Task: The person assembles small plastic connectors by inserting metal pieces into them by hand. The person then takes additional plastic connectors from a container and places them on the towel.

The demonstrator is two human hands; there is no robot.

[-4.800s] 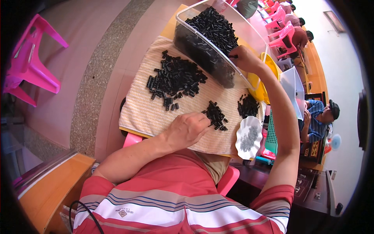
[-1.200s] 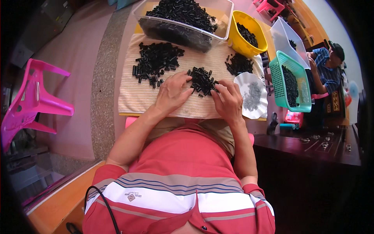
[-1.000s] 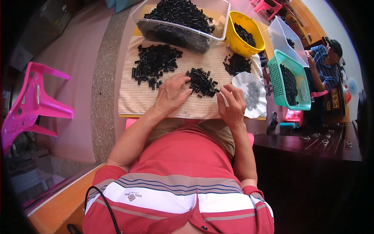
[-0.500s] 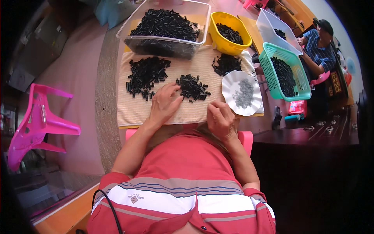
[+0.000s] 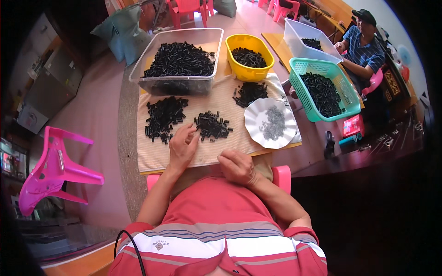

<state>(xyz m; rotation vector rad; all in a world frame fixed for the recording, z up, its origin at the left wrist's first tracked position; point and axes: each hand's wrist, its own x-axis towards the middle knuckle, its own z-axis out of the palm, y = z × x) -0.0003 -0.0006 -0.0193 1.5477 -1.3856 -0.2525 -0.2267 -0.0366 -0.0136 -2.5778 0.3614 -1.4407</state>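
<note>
Since the picture half a second before, the right hand had drawn back from beside the white scalloped plate to the near edge of the beige striped cloth, while the left hand had kept its place by the small black parts. The view itself had tipped up, so the far containers sat lower in the frame.

The left hand lay palm down on the cloth, fingers loosely spread and partly curled, the fingertips touching the near edge of the middle heap of short black plastic pieces. Whether a piece was pinched under them could not be told. The right hand rested curled in a loose fist at the cloth's front edge, well apart from that heap; what it held, if anything, was hidden.

A larger heap of black pieces lay to the left, and a third heap lay beyond the plate, which carried small grey bits. At the far side of the table stood a clear plastic tub and a yellow oval bowl, both holding black pieces. A green mesh basket stood to the right, with a seated person in a blue striped shirt beyond it.
</note>
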